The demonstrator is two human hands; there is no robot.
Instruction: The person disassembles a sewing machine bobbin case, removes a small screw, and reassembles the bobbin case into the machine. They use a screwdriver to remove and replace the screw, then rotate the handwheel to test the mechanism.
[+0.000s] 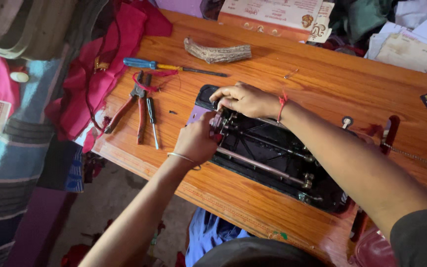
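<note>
- Head view: the sewing machine (273, 158) lies tipped back in the opening of the wooden table (322, 84), its black underside with rods and shafts facing up, right of centre and near the table's front edge.
- It looks heavy, rigid metal, probably oily on the shafts; best gripped by the solid casting, not the thin rods.
- The left hand (196, 143) is curled tight around a small part at the machine's left end; what it pinches is hidden.
- The right hand (245, 99) rests just beyond it, fingers bent narrow, tips pressing the same end.
- To the left lie red-handled pliers (132, 111), a small screwdriver (151, 121) and, farther off, a blue-handled screwdriver (169, 66).
</note>
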